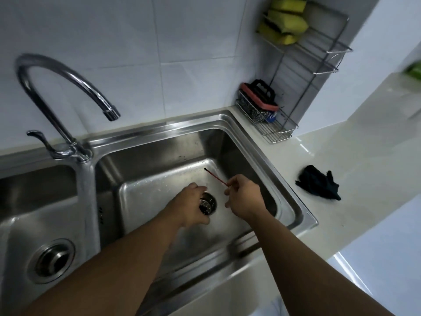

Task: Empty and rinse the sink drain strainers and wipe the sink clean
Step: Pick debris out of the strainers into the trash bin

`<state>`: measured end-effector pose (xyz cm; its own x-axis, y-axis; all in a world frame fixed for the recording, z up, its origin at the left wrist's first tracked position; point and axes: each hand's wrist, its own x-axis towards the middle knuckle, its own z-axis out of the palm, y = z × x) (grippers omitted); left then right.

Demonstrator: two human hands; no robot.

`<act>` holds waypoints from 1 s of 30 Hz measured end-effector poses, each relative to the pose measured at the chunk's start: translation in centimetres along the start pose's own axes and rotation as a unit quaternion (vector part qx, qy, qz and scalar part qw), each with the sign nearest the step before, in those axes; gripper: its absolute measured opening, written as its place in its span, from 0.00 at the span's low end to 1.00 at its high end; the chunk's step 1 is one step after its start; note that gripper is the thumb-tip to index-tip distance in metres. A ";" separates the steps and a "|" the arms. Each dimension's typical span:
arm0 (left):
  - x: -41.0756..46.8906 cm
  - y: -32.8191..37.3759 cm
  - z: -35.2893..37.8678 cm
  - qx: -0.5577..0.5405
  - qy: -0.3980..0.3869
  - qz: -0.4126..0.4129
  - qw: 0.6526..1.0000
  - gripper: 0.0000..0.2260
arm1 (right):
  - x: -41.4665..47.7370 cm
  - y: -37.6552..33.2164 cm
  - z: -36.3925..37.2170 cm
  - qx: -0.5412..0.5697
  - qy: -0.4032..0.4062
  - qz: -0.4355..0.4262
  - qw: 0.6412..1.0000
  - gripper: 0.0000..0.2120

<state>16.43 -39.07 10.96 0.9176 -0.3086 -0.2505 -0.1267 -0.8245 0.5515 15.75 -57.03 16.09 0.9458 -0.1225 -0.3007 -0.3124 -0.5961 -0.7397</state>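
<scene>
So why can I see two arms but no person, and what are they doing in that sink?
The camera sits on the person's head and looks down, so you only see their own arms reaching out. There is just this one picture, taken from above.

They stand at a shiny metal sink with two bowls and a curved tap. The left hand holds a little metal strainer, the cup that catches food scraps, over the right bowl. The right hand pinches a thin red stick with a dark tip. I can't tell exactly what kind of tool it is.

The left bowl's strainer sits in its drain. A dark cloth lies on the white counter. Yellow sponges rest on a wire rack in the corner.
</scene>
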 end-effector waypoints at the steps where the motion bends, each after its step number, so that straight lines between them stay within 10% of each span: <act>1: -0.3 0.3 -0.7 0.001 0.009 0.007 1.000 0.44 | -0.7 -0.5 -0.4 0.006 0.007 -0.006 1.000 0.08; 15: -4.7 13.5 -4.5 0.000 0.021 0.171 0.985 0.36 | -12.4 -2.3 -8.8 0.017 0.192 -0.008 0.981 0.09; 30: -6.2 30.3 9.8 0.049 -0.078 0.271 0.958 0.42 | -23.7 14.9 -20.4 0.091 0.300 0.113 0.943 0.10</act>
<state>3.22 -66.77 21.42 0.6406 -0.7649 -0.0676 -0.6108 -0.5610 0.5587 -9.54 -79.20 24.52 0.7162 -0.6893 -0.1091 -0.4707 -0.3618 -0.8047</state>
